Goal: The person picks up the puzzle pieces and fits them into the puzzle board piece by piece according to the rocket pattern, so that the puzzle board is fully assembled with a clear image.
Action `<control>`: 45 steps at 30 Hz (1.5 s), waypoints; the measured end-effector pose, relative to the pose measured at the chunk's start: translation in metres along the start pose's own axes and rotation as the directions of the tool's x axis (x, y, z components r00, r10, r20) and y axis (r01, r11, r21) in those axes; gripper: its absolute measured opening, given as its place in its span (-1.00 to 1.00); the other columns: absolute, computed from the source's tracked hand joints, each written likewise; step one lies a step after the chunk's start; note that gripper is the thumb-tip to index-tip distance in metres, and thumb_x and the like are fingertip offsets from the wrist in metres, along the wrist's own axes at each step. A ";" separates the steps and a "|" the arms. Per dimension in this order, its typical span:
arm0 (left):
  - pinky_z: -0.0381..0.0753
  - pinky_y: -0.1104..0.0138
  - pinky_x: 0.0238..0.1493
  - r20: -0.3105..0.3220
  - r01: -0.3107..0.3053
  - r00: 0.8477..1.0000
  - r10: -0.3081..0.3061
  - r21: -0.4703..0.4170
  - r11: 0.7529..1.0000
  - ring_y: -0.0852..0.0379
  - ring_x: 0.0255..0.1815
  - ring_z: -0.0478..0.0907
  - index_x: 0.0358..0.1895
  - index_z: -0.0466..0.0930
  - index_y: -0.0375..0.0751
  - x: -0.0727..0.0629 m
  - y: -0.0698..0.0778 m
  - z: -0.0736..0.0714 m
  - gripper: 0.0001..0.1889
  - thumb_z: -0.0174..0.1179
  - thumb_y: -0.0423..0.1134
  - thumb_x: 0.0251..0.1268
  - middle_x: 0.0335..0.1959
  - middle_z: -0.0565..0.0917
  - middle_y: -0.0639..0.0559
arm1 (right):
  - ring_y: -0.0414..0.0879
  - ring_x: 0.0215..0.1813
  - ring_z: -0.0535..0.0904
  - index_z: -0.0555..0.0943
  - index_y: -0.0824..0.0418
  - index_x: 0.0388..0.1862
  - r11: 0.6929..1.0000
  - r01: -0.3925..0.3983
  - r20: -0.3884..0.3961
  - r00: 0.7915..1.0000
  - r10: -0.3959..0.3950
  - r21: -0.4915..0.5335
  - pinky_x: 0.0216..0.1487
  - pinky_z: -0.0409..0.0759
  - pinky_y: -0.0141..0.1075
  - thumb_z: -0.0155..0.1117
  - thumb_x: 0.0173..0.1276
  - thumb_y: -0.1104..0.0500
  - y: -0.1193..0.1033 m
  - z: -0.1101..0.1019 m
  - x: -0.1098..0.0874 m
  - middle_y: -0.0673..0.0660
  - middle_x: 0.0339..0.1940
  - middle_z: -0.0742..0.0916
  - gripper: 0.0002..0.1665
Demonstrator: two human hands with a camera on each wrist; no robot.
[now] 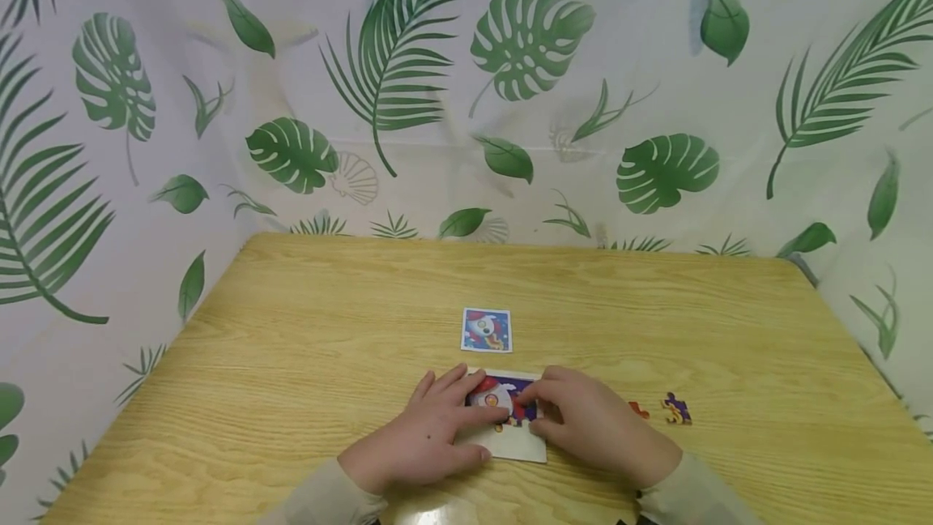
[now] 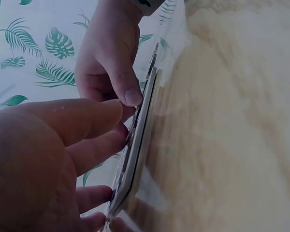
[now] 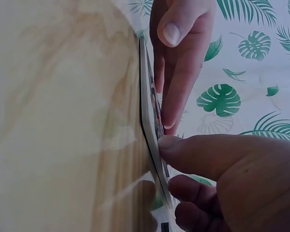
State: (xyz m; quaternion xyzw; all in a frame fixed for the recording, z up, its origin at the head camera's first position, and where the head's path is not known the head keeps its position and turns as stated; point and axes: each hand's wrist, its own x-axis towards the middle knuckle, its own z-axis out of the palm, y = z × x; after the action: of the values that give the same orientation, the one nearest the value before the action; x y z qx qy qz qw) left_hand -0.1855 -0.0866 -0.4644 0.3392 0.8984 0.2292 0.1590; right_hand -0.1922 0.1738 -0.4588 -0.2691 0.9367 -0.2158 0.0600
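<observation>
A puzzle board [image 1: 513,448] lies flat on the table, its upper part filled with pieces showing a white and red rocket on purple. My left hand [image 1: 430,432] rests on its left side with fingers spread and fairly straight, fingertips on the pieces. At the right side, my right hand [image 1: 594,424] has its fingers bent and pinches a red and purple puzzle piece [image 1: 529,410] between index finger and thumb, low at the board's surface. In the right wrist view, the right thumb touches the top of the board [image 3: 147,104] near its edge.
A small square picture card [image 1: 486,330] with the rocket lies behind the board. Right of my right hand are a loose purple and yellow piece [image 1: 676,409] and a partly hidden red piece [image 1: 639,410]. A leaf-patterned curtain [image 1: 437,104] hangs behind the wooden table [image 1: 306,330].
</observation>
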 end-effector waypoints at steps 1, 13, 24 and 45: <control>-0.22 -0.32 0.47 0.004 -0.006 1.000 0.006 0.007 1.000 -0.15 0.64 -0.18 0.47 0.39 0.42 0.000 0.000 0.000 -0.47 0.12 0.17 0.45 0.65 0.03 -0.01 | -0.29 -0.38 0.38 0.73 -0.09 -0.04 1.000 0.012 -0.003 1.000 -0.012 -0.001 -0.36 0.39 -0.34 0.46 0.31 0.03 0.000 0.000 0.000 -0.20 -0.40 0.48 -0.76; -0.20 -0.30 0.48 -0.003 -0.030 1.000 0.030 0.056 0.998 -0.17 0.64 -0.16 0.48 0.37 0.40 -0.001 0.000 0.000 -0.46 0.10 0.16 0.47 0.64 0.03 -0.03 | -0.29 -0.34 0.38 0.76 -0.07 -0.02 0.998 -0.002 -0.034 0.999 0.000 -0.063 -0.29 0.43 -0.33 0.48 0.27 -0.04 -0.002 -0.003 -0.007 -0.22 -0.30 0.52 -0.70; -0.20 -0.29 0.48 -0.009 -0.029 1.000 0.029 0.061 0.998 -0.18 0.64 -0.17 0.50 0.33 0.42 -0.005 -0.002 -0.001 -0.40 0.14 0.19 0.41 0.64 0.03 -0.05 | -0.33 -0.32 0.39 0.80 -0.05 -0.07 0.990 0.023 -0.098 0.995 -0.037 -0.138 -0.29 0.48 -0.34 0.48 0.29 0.02 -0.004 0.007 -0.004 -0.23 -0.30 0.55 -0.76; -0.35 -0.23 0.51 -0.002 -0.012 1.000 0.012 -0.022 1.000 -0.14 0.65 -0.24 0.48 0.37 0.41 -0.001 -0.003 0.004 -0.44 0.12 0.17 0.44 0.65 -0.02 -0.11 | -0.11 0.00 0.48 0.74 0.01 0.17 0.949 0.186 0.027 0.982 -0.185 -0.254 0.03 0.56 -0.10 0.37 0.35 -0.01 -0.001 -0.009 -0.018 -0.06 0.04 0.66 -0.58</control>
State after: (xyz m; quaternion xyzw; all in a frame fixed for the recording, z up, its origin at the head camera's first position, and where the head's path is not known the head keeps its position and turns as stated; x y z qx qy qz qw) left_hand -0.1842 -0.0878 -0.4690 0.3427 0.8938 0.2406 0.1607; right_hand -0.1783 0.1860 -0.4498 -0.3618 0.9271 -0.0976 0.0054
